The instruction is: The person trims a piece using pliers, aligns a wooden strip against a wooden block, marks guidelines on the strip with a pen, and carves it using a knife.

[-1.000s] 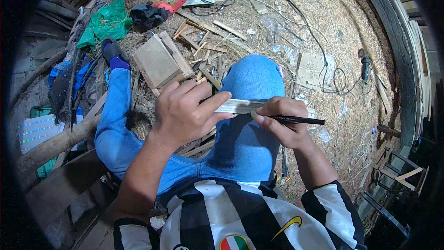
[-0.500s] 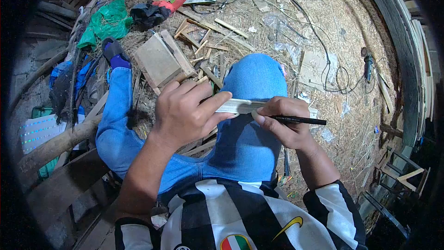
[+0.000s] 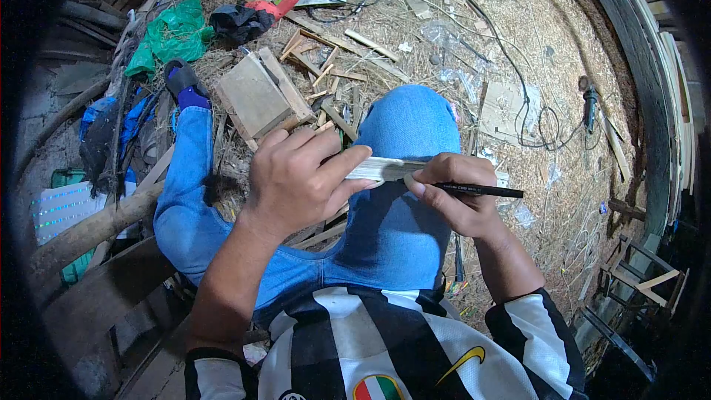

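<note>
A pale, thin strip, apparently wood (image 3: 385, 169), lies across my raised knee in blue jeans. Its left end is pinched between the thumb and fingers of my left hand (image 3: 296, 174). My right hand (image 3: 455, 192) is closed around a slim black pen (image 3: 485, 190) with small light lettering, its blunt end sticking out to the right. The fingertips of that hand rest at the strip, and the pen's tip is hidden behind them. A short piece of the strip shows again beyond the right hand.
On the straw-littered ground lie a wooden block (image 3: 255, 96), wood offcuts (image 3: 318, 59), a green plastic bag (image 3: 176, 33) and a red-handled tool (image 3: 275, 7) partly under black plastic. A dark corded tool (image 3: 589, 104) lies right, its cable looping across. A thick beam (image 3: 629, 52) borders the right side.
Almost nothing differs. Both hands keep their hold, with only a tiny shift of the right hand and pen.
</note>
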The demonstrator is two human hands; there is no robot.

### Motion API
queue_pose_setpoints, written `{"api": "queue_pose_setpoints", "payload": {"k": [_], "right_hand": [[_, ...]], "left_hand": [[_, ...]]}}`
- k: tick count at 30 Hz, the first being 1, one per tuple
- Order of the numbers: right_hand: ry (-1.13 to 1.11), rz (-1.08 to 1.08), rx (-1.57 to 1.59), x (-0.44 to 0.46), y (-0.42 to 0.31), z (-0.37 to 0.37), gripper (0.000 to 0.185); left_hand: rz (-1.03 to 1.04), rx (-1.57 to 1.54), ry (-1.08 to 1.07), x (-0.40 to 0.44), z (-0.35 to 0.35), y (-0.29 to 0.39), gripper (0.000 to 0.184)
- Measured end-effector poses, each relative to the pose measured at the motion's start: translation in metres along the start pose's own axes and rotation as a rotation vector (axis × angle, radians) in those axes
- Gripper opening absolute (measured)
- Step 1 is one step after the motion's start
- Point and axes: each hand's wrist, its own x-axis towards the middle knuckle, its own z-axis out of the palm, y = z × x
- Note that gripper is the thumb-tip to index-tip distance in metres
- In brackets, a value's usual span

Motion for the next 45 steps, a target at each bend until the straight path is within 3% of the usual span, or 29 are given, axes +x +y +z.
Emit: {"api": "queue_pose_setpoints", "payload": {"k": [45], "right_hand": [[0.146,0.155,0.005,-0.0017,-0.0043,0.0076,0.007]], "left_hand": [[-0.026,-0.016,-0.017,-0.0003,-0.0023,0.0038,0.035]]}}
